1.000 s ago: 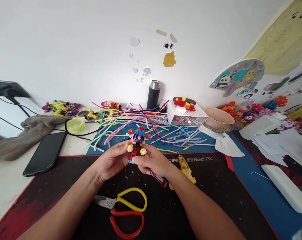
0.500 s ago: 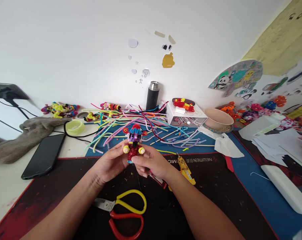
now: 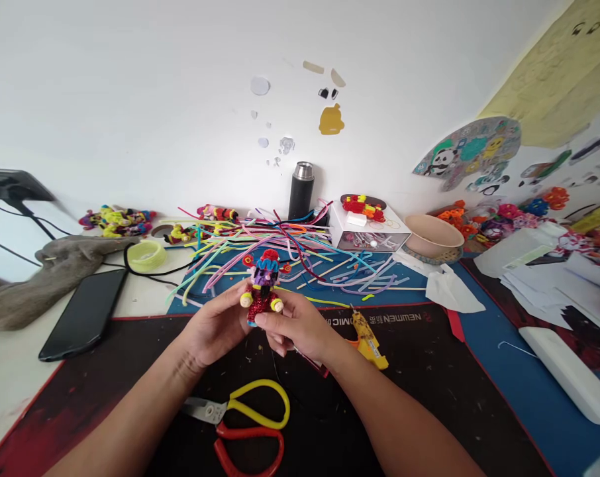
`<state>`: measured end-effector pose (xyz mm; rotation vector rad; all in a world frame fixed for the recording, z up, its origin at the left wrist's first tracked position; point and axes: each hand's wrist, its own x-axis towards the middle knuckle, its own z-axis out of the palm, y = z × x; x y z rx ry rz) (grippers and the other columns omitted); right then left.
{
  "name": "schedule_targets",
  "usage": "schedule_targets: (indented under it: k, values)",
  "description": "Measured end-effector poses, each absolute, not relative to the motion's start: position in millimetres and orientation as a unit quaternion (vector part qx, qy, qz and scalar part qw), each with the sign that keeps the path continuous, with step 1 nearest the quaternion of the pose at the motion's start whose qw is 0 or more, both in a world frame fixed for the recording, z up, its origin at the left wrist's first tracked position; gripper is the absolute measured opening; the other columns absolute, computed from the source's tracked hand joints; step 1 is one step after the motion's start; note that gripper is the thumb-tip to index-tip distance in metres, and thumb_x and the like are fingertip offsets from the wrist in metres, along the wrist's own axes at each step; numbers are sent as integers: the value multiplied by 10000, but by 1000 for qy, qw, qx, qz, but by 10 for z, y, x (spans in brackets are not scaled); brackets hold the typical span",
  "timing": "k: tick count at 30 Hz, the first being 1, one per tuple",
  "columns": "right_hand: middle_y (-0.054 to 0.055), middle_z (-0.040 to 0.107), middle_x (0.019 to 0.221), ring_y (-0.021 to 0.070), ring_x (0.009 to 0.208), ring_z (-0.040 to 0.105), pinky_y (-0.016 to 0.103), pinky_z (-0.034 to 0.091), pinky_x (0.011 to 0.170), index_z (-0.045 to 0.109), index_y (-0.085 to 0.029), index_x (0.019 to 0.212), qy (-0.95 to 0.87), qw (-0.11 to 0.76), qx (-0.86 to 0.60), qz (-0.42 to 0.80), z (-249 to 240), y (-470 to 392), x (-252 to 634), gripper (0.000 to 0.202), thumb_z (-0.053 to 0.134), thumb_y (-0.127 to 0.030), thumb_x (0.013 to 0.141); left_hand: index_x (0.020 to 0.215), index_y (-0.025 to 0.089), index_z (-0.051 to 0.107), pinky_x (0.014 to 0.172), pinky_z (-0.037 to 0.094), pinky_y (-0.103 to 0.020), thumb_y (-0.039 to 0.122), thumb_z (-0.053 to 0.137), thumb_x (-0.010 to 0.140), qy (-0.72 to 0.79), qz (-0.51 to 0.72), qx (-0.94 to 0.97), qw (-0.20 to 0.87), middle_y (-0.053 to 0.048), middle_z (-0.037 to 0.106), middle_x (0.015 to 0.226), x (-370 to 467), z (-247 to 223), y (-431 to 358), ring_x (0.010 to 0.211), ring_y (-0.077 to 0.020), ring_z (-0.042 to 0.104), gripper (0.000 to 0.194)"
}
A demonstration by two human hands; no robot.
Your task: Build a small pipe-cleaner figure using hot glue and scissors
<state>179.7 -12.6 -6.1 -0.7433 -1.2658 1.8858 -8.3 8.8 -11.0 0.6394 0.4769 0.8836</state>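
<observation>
Between my hands is a small pipe-cleaner doll (image 3: 261,301), upright, with a red and blue hat, a purple face, yellow cuffs and a red glittery body. My left hand (image 3: 223,324) is closed on its left side, the far fingers hidden behind it. My right hand (image 3: 297,324) grips the lower body, thumb across the front. Below them, scissors (image 3: 250,424) with one yellow and one red handle lie on the black mat (image 3: 404,397). Beyond my right wrist is a yellow hot glue gun (image 3: 368,341).
Many pipe cleaners (image 3: 280,245) spread across the back. A black flask (image 3: 301,191) stands by the wall, beside a white box (image 3: 372,228). Left are a phone (image 3: 84,315), a tape roll (image 3: 148,256) and driftwood (image 3: 46,278). A bowl (image 3: 434,235) and papers (image 3: 548,285) sit right.
The doll has shifted slightly left and turned a little in my hands. Both hands keep hold of it. The view has moved slightly.
</observation>
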Motion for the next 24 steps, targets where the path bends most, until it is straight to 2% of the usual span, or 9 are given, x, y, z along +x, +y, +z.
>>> schedule_targets:
  k: [4, 11, 17, 24]
  values:
    - [-139, 513, 536, 82, 378, 448, 238, 357, 411, 671, -195, 1081, -499, 376, -280, 728, -72, -118, 1795, 436, 889, -506, 867, 929, 176, 870, 743, 660, -289, 354, 1004, 796, 222, 418, 285, 834, -50, 833, 841, -64, -65, 80, 737, -208, 777, 260]
    - [-108, 566, 624, 70, 375, 481, 233, 312, 384, 707, -182, 1084, -506, 377, -289, 720, -54, -118, 1799, 360, 854, -443, 884, 919, 165, 873, 737, 665, -304, 356, 995, 801, 220, 413, 286, 836, -48, 829, 808, -56, -15, 66, 708, -208, 768, 255]
    - [-86, 615, 672, 64, 361, 474, 226, 310, 356, 711, -176, 1072, -498, 385, -278, 726, -64, -122, 1787, 348, 861, -413, 865, 896, 171, 872, 653, 627, -277, 353, 1012, 768, 220, 416, 281, 837, -46, 825, 802, -51, -21, 58, 689, -204, 759, 262]
    - [-82, 616, 674, 64, 354, 474, 215, 309, 341, 718, -177, 1052, -493, 386, -277, 729, -54, -120, 1796, 315, 857, -389, 865, 850, 165, 861, 723, 650, -268, 333, 1034, 737, 232, 413, 258, 842, -45, 838, 854, -48, -43, 59, 750, -188, 767, 266]
